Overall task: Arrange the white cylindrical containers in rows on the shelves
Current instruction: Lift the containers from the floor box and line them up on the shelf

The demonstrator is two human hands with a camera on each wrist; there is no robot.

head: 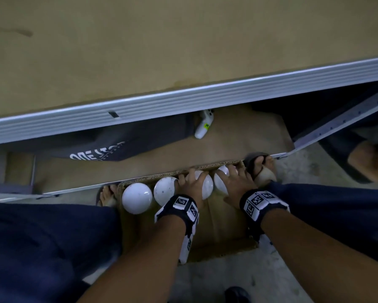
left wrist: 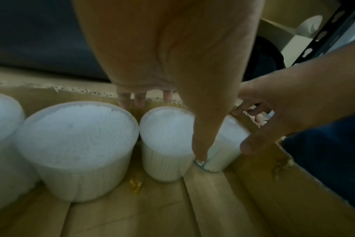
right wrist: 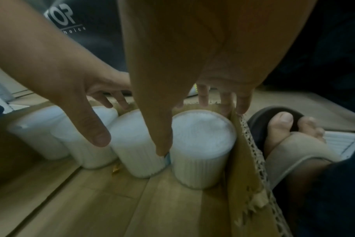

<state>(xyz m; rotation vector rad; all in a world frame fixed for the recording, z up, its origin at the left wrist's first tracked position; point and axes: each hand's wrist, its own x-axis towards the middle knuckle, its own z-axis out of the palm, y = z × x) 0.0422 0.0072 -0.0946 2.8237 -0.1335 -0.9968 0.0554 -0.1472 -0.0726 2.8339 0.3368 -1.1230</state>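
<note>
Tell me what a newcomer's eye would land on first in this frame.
First, the row of four white cylindrical containers standing along the far wall of an open cardboard box on the floor. Both hands reach down into it: the left hand over the third container from the left, the right hand over the fourth, thumbs between the two. Above runs the pale metal edge of a shelf.

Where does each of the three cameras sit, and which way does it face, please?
Head: worn on the head, looking steeply down past the shelf edge into the cardboard box; both forearms, left hand, right hand, legs and sandalled feet show.
Left wrist: looks along the left hand at the white containers; the right hand enters from the right.
Right wrist: looks along the right hand at the same row; the left hand and a foot show.
Both wrist views share the small yellow scrap.
</note>
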